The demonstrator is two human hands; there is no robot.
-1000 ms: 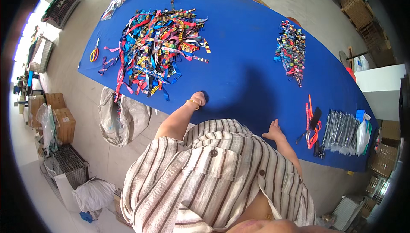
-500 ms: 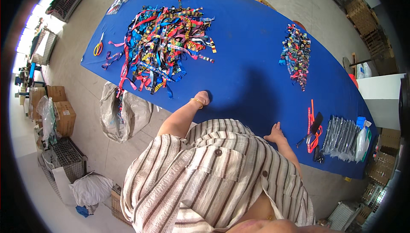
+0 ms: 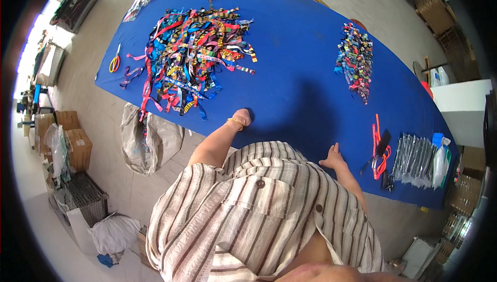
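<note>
My left hand rests on the near edge of a long blue table, fingers curled over the edge, holding nothing. A gold bracelet sits on that wrist. My right hand lies flat on the same edge, fingers apart, empty. A big tangled heap of colourful ribbons spreads over the table to the upper left of my left hand. A smaller pile of ribbons lies farther back on the right. Red straps with a dark tool lie just right of my right hand.
A stack of clear plastic sleeves and a blue-capped packet sit at the table's right end. Yellow-handled scissors lie at the left end. A grey sack, cardboard boxes and a wire basket stand on the floor at left.
The view has shifted slightly so the table sits lower and closer. Both hands stay on the table edge in the same places.
</note>
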